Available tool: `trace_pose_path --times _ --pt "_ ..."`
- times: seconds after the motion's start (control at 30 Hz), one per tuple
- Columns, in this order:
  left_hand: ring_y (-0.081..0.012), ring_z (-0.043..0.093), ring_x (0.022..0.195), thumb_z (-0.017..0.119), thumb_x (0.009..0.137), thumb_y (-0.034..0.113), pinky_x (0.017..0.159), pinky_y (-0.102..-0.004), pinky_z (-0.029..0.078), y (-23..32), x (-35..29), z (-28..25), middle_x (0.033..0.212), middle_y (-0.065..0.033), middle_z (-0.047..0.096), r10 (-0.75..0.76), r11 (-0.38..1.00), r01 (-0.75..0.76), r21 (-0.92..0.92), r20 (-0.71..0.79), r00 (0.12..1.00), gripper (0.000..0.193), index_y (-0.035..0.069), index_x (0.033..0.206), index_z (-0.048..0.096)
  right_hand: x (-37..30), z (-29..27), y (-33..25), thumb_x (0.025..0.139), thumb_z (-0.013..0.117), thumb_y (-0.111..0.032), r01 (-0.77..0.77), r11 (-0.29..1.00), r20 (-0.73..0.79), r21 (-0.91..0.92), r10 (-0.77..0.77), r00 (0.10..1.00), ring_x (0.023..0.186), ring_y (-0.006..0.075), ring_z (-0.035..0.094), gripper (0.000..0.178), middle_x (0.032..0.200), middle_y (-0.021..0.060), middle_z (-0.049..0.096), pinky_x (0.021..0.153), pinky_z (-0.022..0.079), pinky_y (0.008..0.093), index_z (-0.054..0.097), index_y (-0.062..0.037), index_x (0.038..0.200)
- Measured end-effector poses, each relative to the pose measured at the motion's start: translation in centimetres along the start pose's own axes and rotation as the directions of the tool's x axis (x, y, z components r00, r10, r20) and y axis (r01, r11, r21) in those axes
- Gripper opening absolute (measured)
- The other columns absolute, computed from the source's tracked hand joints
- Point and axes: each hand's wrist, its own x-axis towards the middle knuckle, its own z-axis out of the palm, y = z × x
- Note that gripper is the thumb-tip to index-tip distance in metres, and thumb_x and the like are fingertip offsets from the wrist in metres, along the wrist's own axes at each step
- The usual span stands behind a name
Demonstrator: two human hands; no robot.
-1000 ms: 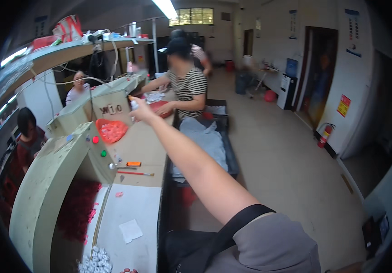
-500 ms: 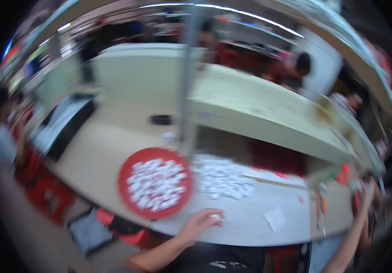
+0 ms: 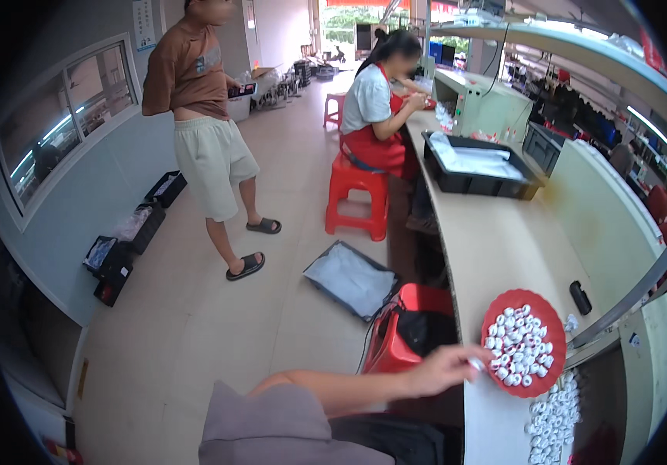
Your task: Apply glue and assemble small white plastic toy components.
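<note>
A scalloped red bowl (image 3: 491, 310) stands on the workbench, filled with small round white pieces (image 3: 518, 341) that show red or dark marks. My left hand (image 3: 446, 372) is at the bowl's near left rim, its thumb and fingers pinched on a small white piece (image 3: 475, 363). Its exact shape is partly hidden by the fingers. Beside the bowl, more small white pieces (image 3: 554, 418) lie in a heap on a white sheet (image 3: 496, 434). My right hand is out of view.
Left of the bench are a red stool (image 3: 407, 341) with a dark cloth and a black tray (image 3: 349, 279) on the floor. Further along, a person in a red apron (image 3: 380, 116) sits working. Another person (image 3: 201, 116) stands at left. A black tray (image 3: 480, 167) rests on the bench.
My view has swung far to the left, bringing the aisle and two people into sight. My left hand still pinches a white piece. My right arm has left the view.
</note>
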Motion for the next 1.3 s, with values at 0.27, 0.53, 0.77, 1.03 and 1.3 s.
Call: trace_pose_path --times 0.27,0.53,0.77,1.03,1.3 --pt "-0.0085 0.049 0.057 0.053 0.073 -0.001 0.053 -0.0222 0.044 19.4 3.0 -33.5 0.073 -0.0029 0.054 0.564 0.754 0.000 0.657 -0.649 0.511 0.078 0.014 0.132 0.005 6.6 15.8 -5.3 0.071 0.054 -0.006 0.178 0.969 0.414 0.174 -0.236 0.879 0.067 0.0148 0.053 0.051 0.082 0.0077 0.054 0.056 0.044 0.0255 0.038 -0.0064 0.120" --pt "-0.0102 0.054 0.061 0.055 0.077 0.011 0.062 -0.0241 0.046 20.7 6.1 -26.2 0.078 -0.0069 0.057 0.397 0.839 -0.050 0.542 -0.546 0.738 0.083 0.017 0.132 -0.007 7.5 10.2 -2.2 0.071 0.055 -0.007 0.108 0.988 0.243 0.109 -0.132 0.961 0.069 0.0154 0.053 0.050 0.085 0.0079 0.055 0.058 0.044 0.0260 0.040 -0.0064 0.118" --pt "-0.0115 0.052 0.071 0.054 0.077 0.006 0.066 -0.0261 0.044 10.4 12.4 -10.4 0.082 -0.0082 0.054 -0.115 0.929 0.041 0.367 0.183 0.976 0.081 0.016 0.133 -0.003 2.9 -10.5 4.8 0.070 0.056 -0.008 -0.084 0.993 -0.287 -0.088 0.056 0.956 0.071 0.0159 0.053 0.049 0.087 0.0082 0.055 0.059 0.044 0.0264 0.042 -0.0063 0.117" --pt "-0.0116 0.048 0.081 0.052 0.076 0.002 0.074 -0.0249 0.039 3.7 13.8 2.7 0.089 -0.0065 0.046 -0.187 0.963 0.037 0.268 0.560 0.807 0.067 0.012 0.131 0.016 -20.0 -41.1 5.0 0.070 0.058 -0.009 -0.457 0.866 -0.903 -0.202 0.016 0.429 0.073 0.0165 0.053 0.048 0.090 0.0084 0.055 0.061 0.044 0.0269 0.044 -0.0062 0.116" --pt "-0.0073 0.043 0.067 0.048 0.076 0.008 0.061 -0.0181 0.035 6.1 12.5 -0.8 0.078 -0.0016 0.045 0.035 0.906 -0.184 0.380 0.368 0.929 0.066 0.009 0.132 0.014 -29.6 -50.2 -0.9 0.061 0.063 -0.003 -0.653 0.693 -0.932 -0.306 -0.357 0.058 0.060 0.0134 0.053 0.065 0.082 0.0078 0.056 0.052 0.043 0.0277 0.040 -0.0118 0.121"
